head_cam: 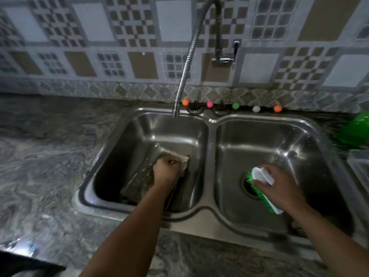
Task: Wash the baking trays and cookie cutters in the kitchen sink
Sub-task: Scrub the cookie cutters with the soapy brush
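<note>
**Both hands in the double sink, tray on one side, brush on the other**

Forearms first: both of mine reach out from the bottom edge over the speckled stone worktop (50, 176) and down into the steel double sink (207, 136). My left hand (166, 172) is closed around the upper edge of a baking tray (139, 176), which stands tilted in the left basin with its wet, spotted face turned away from my right hand. My right hand (279, 188) is clamped over the white back of a scrubbing brush (261, 177), green bristles pointing down and toward my left hand, held just above the drain (249, 188) of the right basin. The two hands are well apart, with the sink's dividing wall between them.

Beyond my left hand, the flexible metal faucet (186, 66) curves down from the tiled wall (89, 37) and ends over the left basin. Beyond both hands, small coloured balls (235, 106) sit along the sink's back edge. Past my right hand there is a blurred green object (355, 130) on the worktop. No brand, label or writing is legible anywhere; cookie cutters I cannot make out.
</note>
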